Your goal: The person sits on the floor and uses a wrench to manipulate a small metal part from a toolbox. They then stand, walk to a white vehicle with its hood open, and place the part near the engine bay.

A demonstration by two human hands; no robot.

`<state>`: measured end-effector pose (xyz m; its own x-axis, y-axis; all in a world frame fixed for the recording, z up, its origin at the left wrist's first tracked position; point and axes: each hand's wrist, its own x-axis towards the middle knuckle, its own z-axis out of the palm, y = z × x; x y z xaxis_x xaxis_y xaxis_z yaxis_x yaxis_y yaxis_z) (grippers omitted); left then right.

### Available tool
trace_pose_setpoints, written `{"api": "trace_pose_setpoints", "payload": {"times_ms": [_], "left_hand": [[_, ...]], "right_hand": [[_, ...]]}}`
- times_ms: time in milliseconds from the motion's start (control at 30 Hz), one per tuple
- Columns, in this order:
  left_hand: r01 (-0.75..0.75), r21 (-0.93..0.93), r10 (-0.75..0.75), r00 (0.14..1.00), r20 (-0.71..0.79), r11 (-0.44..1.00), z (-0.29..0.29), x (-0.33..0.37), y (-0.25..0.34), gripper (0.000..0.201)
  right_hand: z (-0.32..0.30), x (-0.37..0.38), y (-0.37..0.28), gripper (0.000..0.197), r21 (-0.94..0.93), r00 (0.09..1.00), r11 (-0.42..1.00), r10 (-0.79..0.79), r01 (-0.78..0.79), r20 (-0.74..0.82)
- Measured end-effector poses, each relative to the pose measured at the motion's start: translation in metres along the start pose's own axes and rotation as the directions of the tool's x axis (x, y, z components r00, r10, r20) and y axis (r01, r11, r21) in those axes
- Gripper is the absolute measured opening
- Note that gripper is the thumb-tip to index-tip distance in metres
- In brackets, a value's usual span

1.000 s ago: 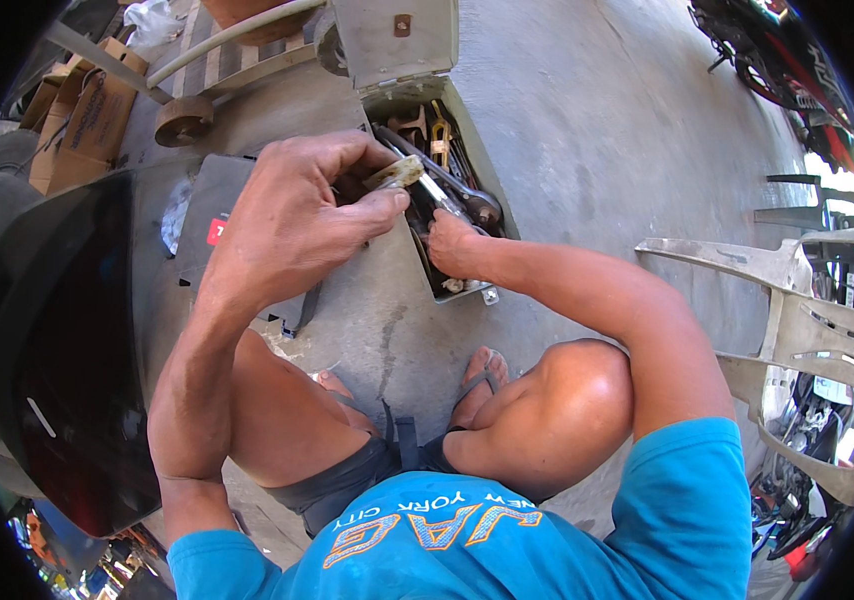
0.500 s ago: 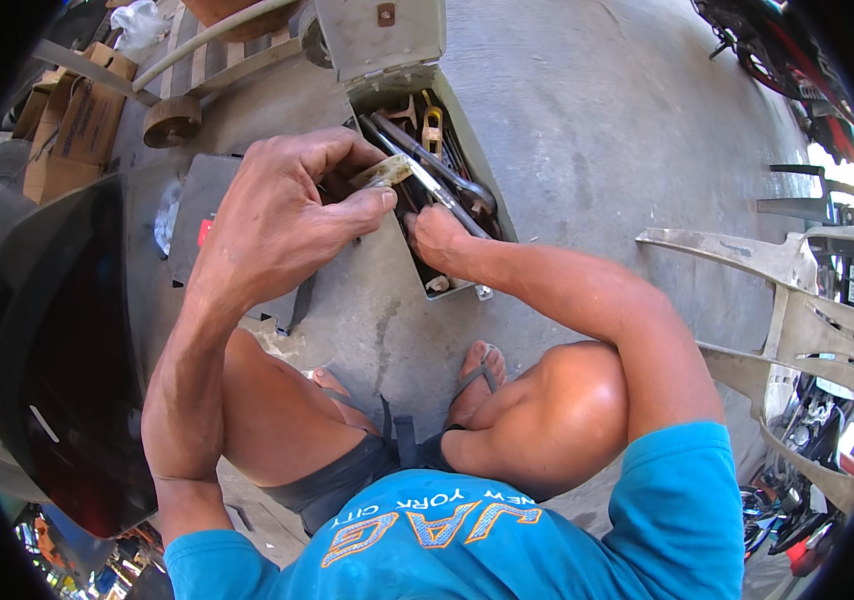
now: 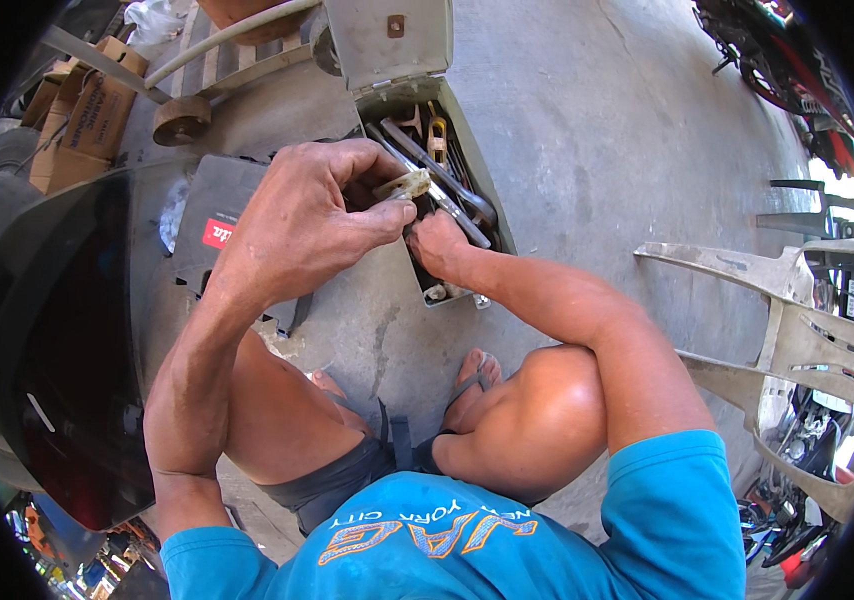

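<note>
I squat on a concrete floor over an open grey metal toolbox (image 3: pixel 492 215) full of wrenches and other hand tools. My left hand (image 3: pixel 312 215) hovers over the box's left side and pinches a small pale flat part (image 3: pixel 405 185) between thumb and fingers. My right hand (image 3: pixel 439 243) reaches down into the box among the tools; its fingers are hidden, so what it holds I cannot tell. The box lid (image 3: pixel 387 40) stands open at the far end.
A black motorcycle body panel (image 3: pixel 47 340) lies at my left, with a dark grey plastic cover (image 3: pixel 212 225) beside it. Cardboard boxes (image 3: pixel 82 115) sit far left. A grey plastic frame piece (image 3: pixel 797 320) lies at right, a red motorcycle (image 3: pixel 787 70) beyond.
My left hand has drifted slightly toward me with the pale part still pinched. My right hand has sunk deeper into the toolbox.
</note>
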<state>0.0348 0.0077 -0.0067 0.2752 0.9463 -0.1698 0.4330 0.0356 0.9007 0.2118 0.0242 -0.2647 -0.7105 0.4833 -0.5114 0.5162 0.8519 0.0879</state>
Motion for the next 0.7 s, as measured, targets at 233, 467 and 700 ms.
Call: {"api": "trace_pose_setpoints", "payload": {"times_ms": [233, 467, 700], "left_hand": [[-0.005, 0.017, 0.005, 1.000, -0.018, 1.000, -0.002, -0.002, 0.000, 0.025], [0.014, -0.017, -0.014, 1.000, -0.003, 1.000, -0.004, -0.006, 0.003, 0.024], [0.001, 0.032, -0.001, 1.000, -0.003, 0.999, -0.008, -0.003, 0.005, 0.030]], "right_hand": [[0.001, 0.004, -0.002, 0.026, 0.014, 1.000, 1.000, 0.011, -0.011, 0.023], [0.020, -0.005, 0.003, 0.024, -0.026, 0.985, 0.998, -0.064, 0.061, -0.159], [-0.017, -0.044, 0.011, 0.018, 0.298, 0.932, 0.949, 0.008, 0.108, -0.363]]}}
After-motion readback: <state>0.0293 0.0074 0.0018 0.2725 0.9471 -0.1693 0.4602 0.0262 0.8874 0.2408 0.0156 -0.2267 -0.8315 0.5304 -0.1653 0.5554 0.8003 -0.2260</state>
